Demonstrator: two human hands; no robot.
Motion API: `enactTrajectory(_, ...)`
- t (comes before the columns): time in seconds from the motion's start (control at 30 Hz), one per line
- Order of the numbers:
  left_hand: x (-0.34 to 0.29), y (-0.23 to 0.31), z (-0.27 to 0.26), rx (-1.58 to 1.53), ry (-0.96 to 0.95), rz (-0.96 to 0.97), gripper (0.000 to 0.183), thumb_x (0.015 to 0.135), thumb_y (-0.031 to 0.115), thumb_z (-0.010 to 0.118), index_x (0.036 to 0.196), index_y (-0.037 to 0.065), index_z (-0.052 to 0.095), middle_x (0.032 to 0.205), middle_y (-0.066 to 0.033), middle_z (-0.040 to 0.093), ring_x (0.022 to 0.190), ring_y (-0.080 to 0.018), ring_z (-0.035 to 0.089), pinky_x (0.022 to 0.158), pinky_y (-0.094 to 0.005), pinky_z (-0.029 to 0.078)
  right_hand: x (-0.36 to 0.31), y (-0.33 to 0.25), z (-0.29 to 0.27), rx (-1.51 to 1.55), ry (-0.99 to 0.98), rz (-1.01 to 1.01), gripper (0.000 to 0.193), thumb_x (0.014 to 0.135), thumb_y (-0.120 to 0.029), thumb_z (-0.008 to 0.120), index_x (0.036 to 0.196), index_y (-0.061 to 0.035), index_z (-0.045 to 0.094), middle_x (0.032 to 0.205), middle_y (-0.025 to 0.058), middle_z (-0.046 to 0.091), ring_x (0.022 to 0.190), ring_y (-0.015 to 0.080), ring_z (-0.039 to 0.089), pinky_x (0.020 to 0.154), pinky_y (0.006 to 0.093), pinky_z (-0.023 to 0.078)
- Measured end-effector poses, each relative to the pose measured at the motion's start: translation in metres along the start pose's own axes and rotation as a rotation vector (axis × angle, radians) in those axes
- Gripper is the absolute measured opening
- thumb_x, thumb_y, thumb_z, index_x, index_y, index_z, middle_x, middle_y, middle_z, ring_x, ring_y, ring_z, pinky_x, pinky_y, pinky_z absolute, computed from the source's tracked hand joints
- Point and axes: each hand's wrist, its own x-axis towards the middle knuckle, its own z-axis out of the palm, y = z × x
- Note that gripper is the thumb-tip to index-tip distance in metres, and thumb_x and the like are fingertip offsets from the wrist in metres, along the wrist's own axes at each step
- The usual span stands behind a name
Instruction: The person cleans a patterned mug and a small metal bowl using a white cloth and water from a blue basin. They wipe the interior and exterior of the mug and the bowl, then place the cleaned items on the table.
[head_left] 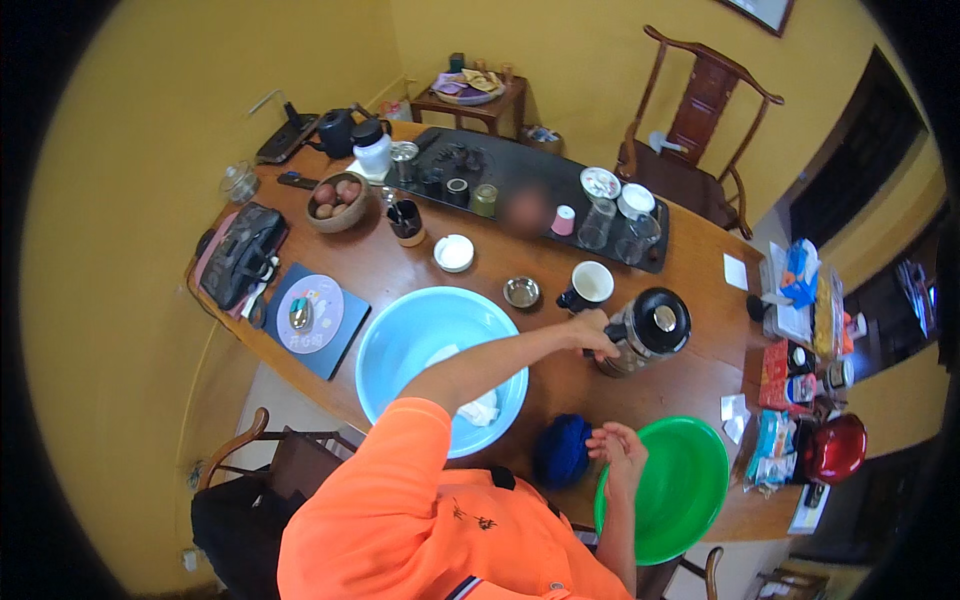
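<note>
My left hand point(595, 334) is closed around the black handle of a glass pot point(624, 352) with a black lid and silver knob, standing at the table's right middle. A white-lined dark mug point(591, 283) stands close to that hand. Under my left forearm sits a light blue basin point(385, 345) with white cloth point(480, 410) in it, partly covered by the arm. My right hand point(620, 452) hovers with loosely spread fingers, nothing visible in it. It is between a dark blue bundled cloth point(562, 452) and a green basin point(685, 480).
Along the far edge lies a black tea tray point(540, 170) with cups and glasses. A small metal bowl point(521, 292) and white dish point(454, 253) sit mid-table. Leftward are a bowl of round fruit point(350, 220) and a bag point(240, 255). Packages and a red helmet-shaped object point(836, 448) crowd the right.
</note>
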Motion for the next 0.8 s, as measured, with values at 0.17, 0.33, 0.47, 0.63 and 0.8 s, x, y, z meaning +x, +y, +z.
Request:
enactTrajectory(0.17, -0.028, 0.015, 0.032, -0.395, 0.076, -0.114, 0.028, 0.074, 0.027, 0.075, 0.069, 0.003, 0.060, 0.056, -0.0035, 0.057, 0.047, -0.0113, 0.053, 0.039, -0.0266, 0.045, -0.010, 0.015, -0.015, 0.031, 0.066, 0.045, 0.015, 0.091, -0.001, 0.052, 0.104, 0.0036, 0.059, 0.089, 0.0138, 0.066, 0.069, 0.0187, 0.066, 0.057, 0.0250, 0.053)
enactTrajectory(0.33, -0.076, 0.047, 0.006, -0.472, 0.088, -0.105, 0.026, 0.076, 0.024, 0.073, 0.074, 0.000, 0.063, 0.058, -0.0036, 0.057, 0.049, -0.0113, 0.054, 0.041, -0.0262, 0.048, -0.013, 0.018, -0.021, -0.021, 0.018, 0.024, 0.015, 0.091, 0.000, 0.051, 0.103, 0.0035, 0.059, 0.087, 0.0129, 0.066, 0.070, 0.0179, 0.065, 0.059, 0.0264, 0.052)
enactTrajectory(0.47, -0.135, 0.075, -0.043, -0.469, 0.210, 0.022, 0.026, 0.077, 0.023, 0.074, 0.080, -0.002, 0.065, 0.061, -0.0054, 0.059, 0.052, -0.0127, 0.059, 0.046, -0.0267, 0.051, -0.002, 0.025, -0.015, -0.080, -0.085, -0.007, 0.014, 0.092, 0.001, 0.049, 0.102, 0.0029, 0.059, 0.087, 0.0119, 0.066, 0.071, 0.0170, 0.065, 0.060, 0.0256, 0.051)
enactTrajectory(0.63, -0.244, 0.105, -0.138, -0.506, 0.509, 0.020, 0.027, 0.077, 0.021, 0.075, 0.083, -0.003, 0.066, 0.070, -0.0099, 0.064, 0.054, -0.0155, 0.061, 0.051, -0.0306, 0.055, 0.027, 0.040, 0.012, -0.360, -0.132, -0.132, 0.014, 0.090, 0.001, 0.051, 0.101, 0.0015, 0.060, 0.086, 0.0104, 0.066, 0.074, 0.0154, 0.065, 0.063, 0.0258, 0.051)
enactTrajectory(0.8, -0.344, 0.077, -0.236, -0.512, 0.872, 0.034, 0.020, 0.078, 0.016, 0.071, 0.073, -0.002, 0.062, 0.065, -0.0082, 0.057, 0.058, -0.0170, 0.061, 0.051, -0.0331, 0.056, 0.066, 0.065, 0.046, -0.982, -0.177, -0.508, 0.030, 0.076, 0.005, 0.055, 0.105, -0.0027, 0.059, 0.096, 0.0164, 0.063, 0.087, 0.0302, 0.063, 0.073, 0.0404, 0.050)
